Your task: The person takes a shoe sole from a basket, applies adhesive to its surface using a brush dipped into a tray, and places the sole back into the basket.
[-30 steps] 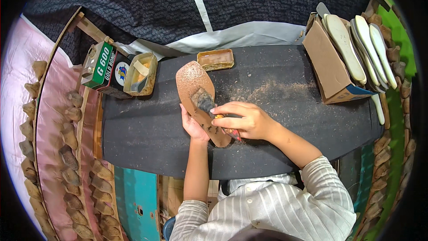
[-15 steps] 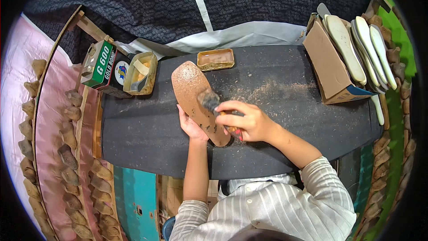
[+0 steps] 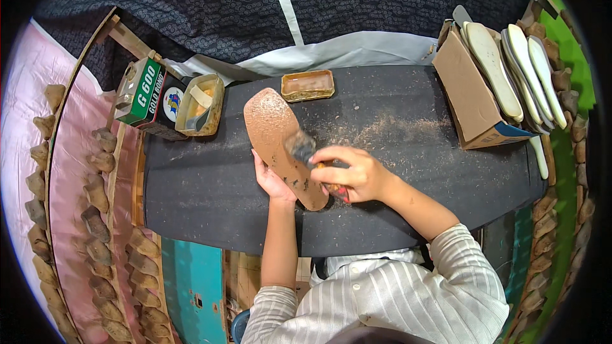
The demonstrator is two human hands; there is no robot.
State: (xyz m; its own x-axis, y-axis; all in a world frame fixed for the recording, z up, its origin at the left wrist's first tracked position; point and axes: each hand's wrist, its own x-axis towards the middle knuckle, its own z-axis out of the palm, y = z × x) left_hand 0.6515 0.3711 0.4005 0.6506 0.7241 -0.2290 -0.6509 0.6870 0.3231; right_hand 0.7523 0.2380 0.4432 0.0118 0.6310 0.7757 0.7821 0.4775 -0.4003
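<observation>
A brown shoe sole (image 3: 274, 124) slants over the middle of the dark table, its wider end pointing away and glossy as if wet. My left hand (image 3: 274, 178) grips it from the left side and beneath, the fingers mostly hidden under it. In my right hand (image 3: 350, 172) is a brush with a dark handle patterned in red and orange. The brush's greyish bristles (image 3: 298, 144), a bit blurred, rest on or just over the sole's middle. Dark specks dot the sole's narrower near end.
Beyond the sole sits a shallow rectangular dish (image 3: 308, 84) of brownish liquid. At the far left stand a green and black can (image 3: 150, 99) and a tub (image 3: 213, 121). A cardboard box (image 3: 468, 95) holds pale sole shapes (image 3: 491, 67) at right. Shavings litter the table (image 3: 408, 185); shoe lasts (image 3: 95, 191) line side racks.
The brush and my right hand have shifted very slightly. The sole and my left hand stay almost in place.
</observation>
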